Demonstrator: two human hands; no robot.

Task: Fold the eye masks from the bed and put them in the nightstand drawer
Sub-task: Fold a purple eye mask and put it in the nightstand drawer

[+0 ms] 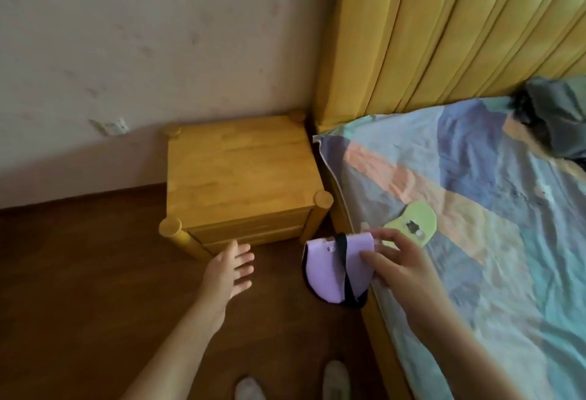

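Two pale slippers (291, 383) at the bottom edge are closest to the camera, standing on the dark wooden floor (79, 288). Further left, the left hand (228, 269) reaches out over the floor toward the front of the nightstand (237, 177), its fingers spread apart and holding nothing; the fingertips are near the lower drawer front but whether they touch it cannot be told. Both drawers (247, 231) of the yellow wooden nightstand sit closed, and its top is bare wood. A wall socket (114, 126) shows on the wall behind it.

Right of the nightstand, the purple eye mask (333, 269) is folded in half with its black strap across it, held in the air over the gap between nightstand and bed. The right hand (399, 266) has its grip clamped on the mask's right edge, thumb on top.

Just beyond that hand, a green eye mask (412, 223) lies flat and unfolded on the patchwork bedsheet (475, 177), near the bed's edge. A dark grey cloth (555, 117) lies by the padded yellow headboard (444, 34).
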